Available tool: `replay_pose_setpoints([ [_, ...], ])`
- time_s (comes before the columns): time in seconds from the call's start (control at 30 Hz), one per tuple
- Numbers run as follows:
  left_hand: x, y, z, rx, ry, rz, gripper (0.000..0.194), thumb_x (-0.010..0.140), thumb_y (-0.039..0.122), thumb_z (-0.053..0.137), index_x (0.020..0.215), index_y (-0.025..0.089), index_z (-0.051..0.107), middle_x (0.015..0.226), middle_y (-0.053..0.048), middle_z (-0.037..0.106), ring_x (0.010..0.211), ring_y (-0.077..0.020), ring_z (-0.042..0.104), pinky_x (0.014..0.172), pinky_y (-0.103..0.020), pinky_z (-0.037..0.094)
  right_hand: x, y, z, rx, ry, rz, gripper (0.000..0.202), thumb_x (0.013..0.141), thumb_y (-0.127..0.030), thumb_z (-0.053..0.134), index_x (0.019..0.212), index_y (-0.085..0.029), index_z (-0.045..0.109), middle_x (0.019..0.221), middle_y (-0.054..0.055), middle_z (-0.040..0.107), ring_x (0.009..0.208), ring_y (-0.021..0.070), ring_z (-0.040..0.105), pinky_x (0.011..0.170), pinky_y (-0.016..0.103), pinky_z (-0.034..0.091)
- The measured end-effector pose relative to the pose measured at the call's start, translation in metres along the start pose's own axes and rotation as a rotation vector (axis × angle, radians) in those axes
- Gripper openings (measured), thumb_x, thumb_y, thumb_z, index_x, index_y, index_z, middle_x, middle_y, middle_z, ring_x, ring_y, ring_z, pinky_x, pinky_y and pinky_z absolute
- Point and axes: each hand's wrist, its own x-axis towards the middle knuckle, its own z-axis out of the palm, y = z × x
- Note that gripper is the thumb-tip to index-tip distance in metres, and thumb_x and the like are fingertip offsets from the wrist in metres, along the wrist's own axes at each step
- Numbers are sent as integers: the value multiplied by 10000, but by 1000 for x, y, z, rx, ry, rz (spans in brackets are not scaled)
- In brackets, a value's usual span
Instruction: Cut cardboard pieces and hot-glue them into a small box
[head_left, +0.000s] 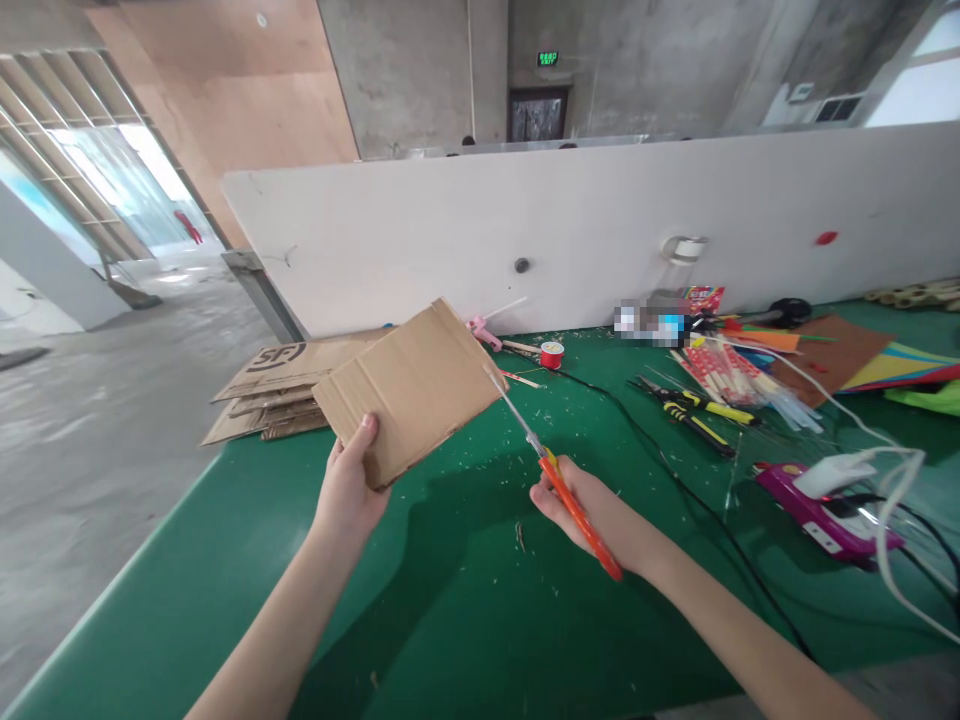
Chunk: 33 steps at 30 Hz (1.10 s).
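Observation:
My left hand point(354, 478) grips a brown piece of cardboard point(412, 385) by its lower left edge, thumb on the face turned to me. The piece is held tilted above the green table. In my right hand point(581, 505) is a pair of scissors point(574, 505) with orange-red handles. Their blades reach up and left to the right edge of the cardboard, with the tip over its right corner; whether they are cutting into it I cannot tell. Behind and left of the piece lies a stack of flattened cardboard point(285, 390).
On the green table point(450, 640) are a pink glue gun point(484, 333), a red thread spool point(552, 355), yellow-black pliers point(697, 420), patterned sticks point(724, 375) and a purple power strip point(821, 515). A black cord point(660, 460) crosses the right side. A white partition point(420, 240) stands behind.

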Motion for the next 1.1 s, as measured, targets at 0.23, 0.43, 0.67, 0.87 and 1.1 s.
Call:
replay_pose_setpoints([
  [0.23, 4, -7, -6, 26, 38, -70, 210, 826, 229, 663, 1033, 236, 630, 960, -13, 693, 662, -116, 667, 564, -217, 569, 0, -1, 0, -98, 86, 15, 347, 769, -552, 665, 772, -245, 503, 639, -13, 554, 515, 164, 507, 488, 292, 326],
  [0.43, 11, -17, -11, -65, 31, -147, 232, 849, 230, 638, 1078, 198, 626, 866, -35, 713, 599, -131, 674, 528, -206, 562, -11, -26, 7, -245, 143, 109, 409, 753, -632, 626, 776, -249, 485, 668, 32, 607, 532, 206, 558, 481, 318, 349],
  [0.67, 13, -11, -17, -243, -52, -169, 226, 933, 208, 487, 1119, 147, 599, 701, -32, 724, 536, -166, 686, 411, -205, 526, -20, -62, 25, -443, 231, 7, 448, 683, -610, 690, 861, -235, 521, 897, 121, 651, 829, 336, 631, 588, 374, 419],
  [0.87, 12, -9, -20, -257, -80, -155, 200, 944, 222, 462, 1052, 151, 614, 706, -30, 732, 539, -169, 692, 384, -201, 512, -20, -67, 29, -400, 293, -34, 489, 645, -651, 692, 784, -230, 486, 792, 118, 606, 726, 325, 598, 526, 366, 373],
  [1.1, 9, -8, -19, -289, -81, -176, 210, 961, 237, 432, 943, 162, 627, 680, -14, 723, 521, -153, 684, 381, -191, 504, -27, -76, 32, -382, 446, -105, 550, 591, -700, 706, 780, -233, 484, 767, 130, 562, 741, 328, 556, 526, 372, 366],
])
